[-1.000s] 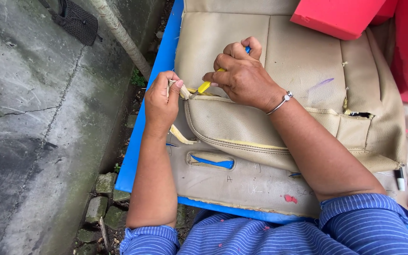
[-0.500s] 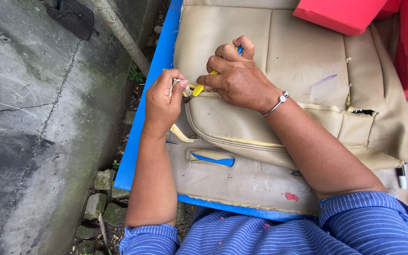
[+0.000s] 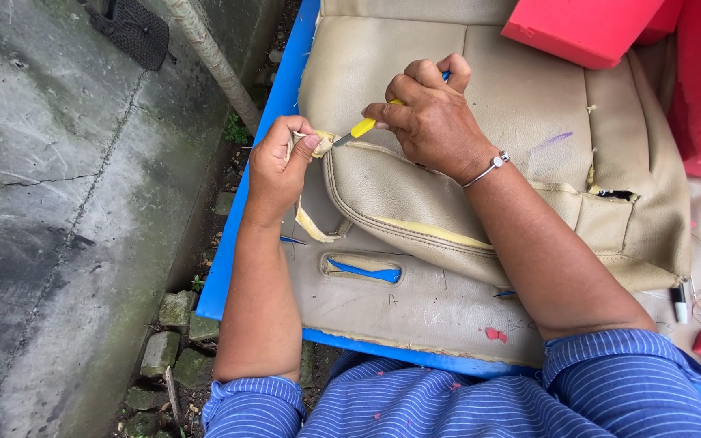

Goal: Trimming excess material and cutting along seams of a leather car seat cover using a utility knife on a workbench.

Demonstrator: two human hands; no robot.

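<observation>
Now, in the head view, a folded corner of the beige seat cover (image 3: 480,162) is pinched shut between thumb and fingers of the left hand (image 3: 279,166), at about nine o'clock of the panel. The yellow-handled seam cutter (image 3: 363,127) is gripped tightly in the right hand (image 3: 432,122). Since a second ago the blade tip has been drawn closer to the pinched corner, so the seam appears further opened. Red foam (image 3: 586,32) lies at one o'clock.
</observation>
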